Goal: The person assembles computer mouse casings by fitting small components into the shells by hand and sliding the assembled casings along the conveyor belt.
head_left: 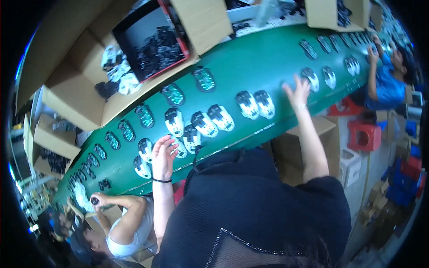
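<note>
The person's left hand (163,155) is raised at the near side of the long, smooth green counter (263,51), forearm coming up from below, fingers loosely bent and slightly apart, just beside a white-and-black oval shell (180,151) that it partly hides. The right arm stretches forward and outward; the right hand (297,91) has its fingers spread, thumb out, close to another white-and-black rounded shell (311,80) lying on the counter; contact is unclear.

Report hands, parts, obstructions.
Right hand open beside black-and-white shell. Left hand half-curled, partly hiding another shell; contact unclear for both. More shells on green surface.
</note>
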